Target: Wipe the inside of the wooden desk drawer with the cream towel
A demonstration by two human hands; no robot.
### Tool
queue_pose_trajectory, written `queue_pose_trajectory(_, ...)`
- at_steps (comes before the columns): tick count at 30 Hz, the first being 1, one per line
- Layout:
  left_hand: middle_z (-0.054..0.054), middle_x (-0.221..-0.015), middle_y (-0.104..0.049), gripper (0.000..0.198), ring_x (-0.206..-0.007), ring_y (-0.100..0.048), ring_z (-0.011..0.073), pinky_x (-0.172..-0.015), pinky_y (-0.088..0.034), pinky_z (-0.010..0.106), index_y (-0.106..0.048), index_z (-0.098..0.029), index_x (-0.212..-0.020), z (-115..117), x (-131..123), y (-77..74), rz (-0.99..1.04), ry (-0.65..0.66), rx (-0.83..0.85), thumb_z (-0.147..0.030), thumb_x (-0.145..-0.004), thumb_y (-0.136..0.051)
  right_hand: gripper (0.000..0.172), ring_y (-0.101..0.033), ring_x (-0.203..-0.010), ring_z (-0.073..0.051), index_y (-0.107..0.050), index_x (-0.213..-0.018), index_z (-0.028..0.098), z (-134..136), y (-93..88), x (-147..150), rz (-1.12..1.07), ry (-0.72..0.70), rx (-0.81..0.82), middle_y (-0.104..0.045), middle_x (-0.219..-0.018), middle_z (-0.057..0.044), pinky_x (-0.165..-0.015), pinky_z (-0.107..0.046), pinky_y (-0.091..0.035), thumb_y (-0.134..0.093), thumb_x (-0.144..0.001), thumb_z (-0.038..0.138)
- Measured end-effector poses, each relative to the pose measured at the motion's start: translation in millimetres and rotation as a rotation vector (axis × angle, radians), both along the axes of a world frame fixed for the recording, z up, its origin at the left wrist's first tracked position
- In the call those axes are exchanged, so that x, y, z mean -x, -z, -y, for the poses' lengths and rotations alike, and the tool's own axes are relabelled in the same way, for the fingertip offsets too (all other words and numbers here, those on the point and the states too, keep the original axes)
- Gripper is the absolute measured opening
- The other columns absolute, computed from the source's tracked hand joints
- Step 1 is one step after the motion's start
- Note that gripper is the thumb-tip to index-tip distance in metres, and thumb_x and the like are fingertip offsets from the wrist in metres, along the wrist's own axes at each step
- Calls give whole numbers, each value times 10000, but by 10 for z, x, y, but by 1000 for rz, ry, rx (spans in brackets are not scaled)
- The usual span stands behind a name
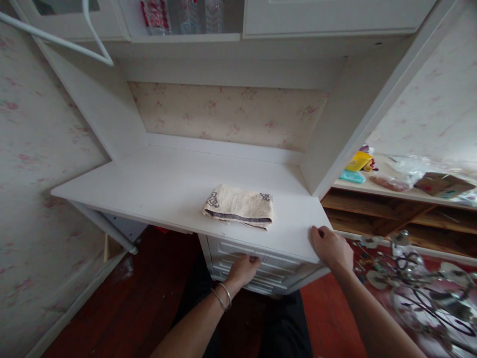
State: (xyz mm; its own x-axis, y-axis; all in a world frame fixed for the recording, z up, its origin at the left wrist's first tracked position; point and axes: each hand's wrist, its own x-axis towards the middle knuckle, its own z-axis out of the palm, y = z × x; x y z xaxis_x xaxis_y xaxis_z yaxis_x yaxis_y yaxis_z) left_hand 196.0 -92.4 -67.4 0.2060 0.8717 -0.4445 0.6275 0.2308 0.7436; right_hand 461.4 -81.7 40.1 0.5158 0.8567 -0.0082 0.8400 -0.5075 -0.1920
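1. I'm viewing a white desk [149, 171] from the head camera; a drawer unit [276, 267] is standing under its right half, in front of the wearer's legs.
2. Left hand [244, 270] is reaching to the upper front of the drawer unit, fingers curling narrow against it. I'm not managing to tell whether it's pinching a knob. Two bangles [222, 297] are circling that wrist.
3. Right hand [333, 249] is resting at the desk's right end, near the front corner, fingers curling in. I'm not able to tell if it's gripping the edge.
4. A folded beige cloth [238, 206] with dark trim is lying on the desk near the front edge, between the hands but farther back, touching neither.
5. Overhead, an open cabinet compartment [233, 20] is holding a red-and-white packet [155, 17] and clear vessels [214, 16].
6. Off right, a low shelf [376, 191] is carrying a brown box [443, 184] and plastic wrapping; a metal chandelier [413, 266] is lying below.
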Motion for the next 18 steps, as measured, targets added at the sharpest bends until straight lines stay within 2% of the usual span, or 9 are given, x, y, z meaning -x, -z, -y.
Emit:
queue_pose_trajectory(3,66,-967,-692,348,-705,-649,178,-619,-477,266,-628,-191,-1140,96,-26,18,148,-32,185,-475,-960,-536,560,-664,-941,-362,-707,-1044,245,-6,7,4,-4,11,-1,-716,-1085,-162,-728,-418,-461,-267,-948,577)
queue_pose_trajectory(6,45,-997,-662,349,-634,-609,114,-540,-453,211,-591,-198,-1141,136,-100,40,391,-220,340,-494,-999,-471,559,-666,-940,-356,-707,-1038,230,3,5,21,-5,8,-9,-717,-1082,-165,-732,-414,-462,-268,-950,564)
queue_pose_trajectory(8,35,-990,-649,260,-625,-598,92,-515,-435,185,-600,-184,-1064,108,-140,69,446,-307,333,-398,-1007,-465,561,-667,-940,-355,-706,-1040,224,10,3,28,-3,4,-16,-717,-1081,-167,-732,-414,-464,-263,-952,556)
queue_pose_trajectory(11,23,-934,-639,177,-582,-579,83,-482,-418,184,-612,-166,-963,34,-169,110,446,-345,321,-256,-976,-461,572,-666,-943,-359,-706,-1047,225,10,3,25,5,6,-15,-715,-1090,-171,-728,-417,-468,-256,-950,565)
queue_pose_trajectory(14,3,-832,-618,156,-510,-545,88,-441,-392,200,-616,-164,-916,14,-188,116,442,-378,310,-224,-941,-475,592,-665,-946,-365,-707,-1062,228,1,6,13,12,12,0,-713,-1089,-174,-724,-420,-471,-252,-944,588)
queue_pose_trajectory(18,-8,-810,-594,186,-484,-538,88,-420,-372,201,-604,-168,-904,212,-207,91,430,-440,288,-233,-945,-435,594,-664,-953,-365,-705,-1080,228,-9,8,0,22,1,15,-711,-1099,-173,-738,-425,-476,-249,-945,584)
